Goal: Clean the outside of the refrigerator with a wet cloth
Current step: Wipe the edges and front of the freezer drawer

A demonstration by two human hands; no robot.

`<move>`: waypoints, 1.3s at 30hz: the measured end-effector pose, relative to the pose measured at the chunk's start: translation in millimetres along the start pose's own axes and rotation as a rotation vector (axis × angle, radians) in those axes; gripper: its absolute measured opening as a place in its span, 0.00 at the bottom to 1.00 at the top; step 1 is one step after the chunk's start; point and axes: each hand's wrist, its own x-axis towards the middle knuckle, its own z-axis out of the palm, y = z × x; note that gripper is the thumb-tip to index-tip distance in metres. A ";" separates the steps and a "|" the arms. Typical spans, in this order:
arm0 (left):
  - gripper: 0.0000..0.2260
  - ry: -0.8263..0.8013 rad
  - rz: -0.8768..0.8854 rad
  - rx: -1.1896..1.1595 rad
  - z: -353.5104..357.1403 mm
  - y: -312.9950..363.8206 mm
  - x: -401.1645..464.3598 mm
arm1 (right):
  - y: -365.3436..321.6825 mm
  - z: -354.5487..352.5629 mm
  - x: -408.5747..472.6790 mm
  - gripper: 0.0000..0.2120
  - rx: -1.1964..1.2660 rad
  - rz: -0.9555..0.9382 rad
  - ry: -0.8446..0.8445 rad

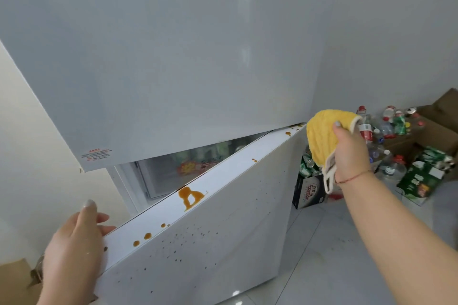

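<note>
The left hand (pixel 74 242) grasped the open lower door (pixel 210 242), the right hand (pixel 347 153) clutched the yellow cloth (pixel 322 136); careless wiping would likely smear the orange spill (pixel 189 197) down the front

Bright, even, soft daylight with faint shadows. A pale vertical glare streak sits on the refrigerator door (pixel 245 39) at upper right. Wide-angle bending curves the frame edges; overall slightly soft, compressed detail.
</note>
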 end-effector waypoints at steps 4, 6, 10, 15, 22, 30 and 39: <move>0.28 0.046 -0.086 0.007 2.9 -7.4 -2.2 | 9.5 14.3 41.8 0.16 -0.313 -0.205 -0.121; 0.30 0.045 -0.077 0.088 3.9 -9.8 -5.0 | 22.7 23.8 54.3 0.13 -0.505 -0.293 -0.253; 0.42 -0.054 0.080 0.291 4.1 8.8 -21.7 | 44.1 35.3 64.9 0.11 -0.707 -0.450 -0.313; 0.42 -0.329 0.069 0.329 17.2 27.3 -27.7 | 48.4 30.6 69.1 0.13 -0.795 -0.503 -0.336; 0.45 -0.486 -0.078 0.112 22.8 23.9 -35.8 | 29.6 38.6 53.3 0.18 -0.798 -0.499 -0.447; 0.42 -0.416 -0.070 0.126 26.0 26.0 -30.8 | 37.3 64.8 6.7 0.12 -0.646 -0.571 -0.586; 0.41 -0.407 -0.105 0.094 24.0 27.8 -21.7 | 42.1 81.2 -82.0 0.18 -0.602 -0.673 -0.658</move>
